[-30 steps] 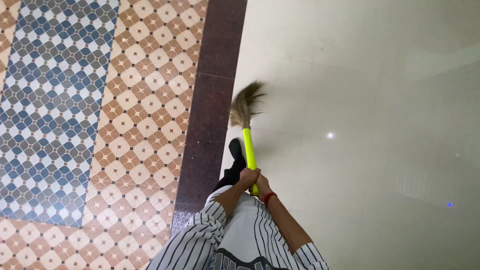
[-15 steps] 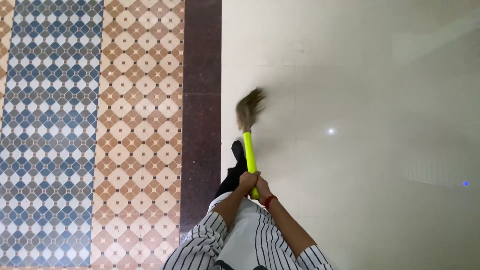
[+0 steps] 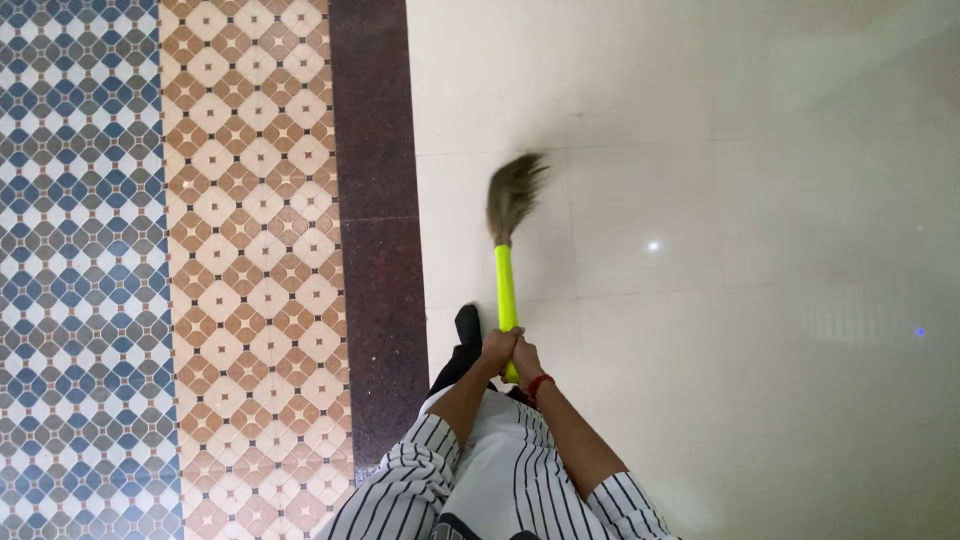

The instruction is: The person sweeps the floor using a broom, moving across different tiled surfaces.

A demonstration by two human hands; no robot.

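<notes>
Cream floor [image 3: 750,150] fills your right side; patterned tile floor [image 3: 150,250] on left, brown-and-cream band beside blue-and-white band. Dark maroon border strip [image 3: 375,200] runs between them. Your broom [image 3: 505,290] lies over cream floor just right of strip: yellow handle, blurred straw head [image 3: 515,195] pointing away from you. Your left hand [image 3: 497,349] and right hand [image 3: 526,360] touch each other, each grip clenched round handle's near end. Red band [image 3: 538,387] on right wrist.

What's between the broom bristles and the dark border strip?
Only bare cream floor tile, per the head view. The bristles sit right of the dark strip, with nothing lying between them.
</notes>
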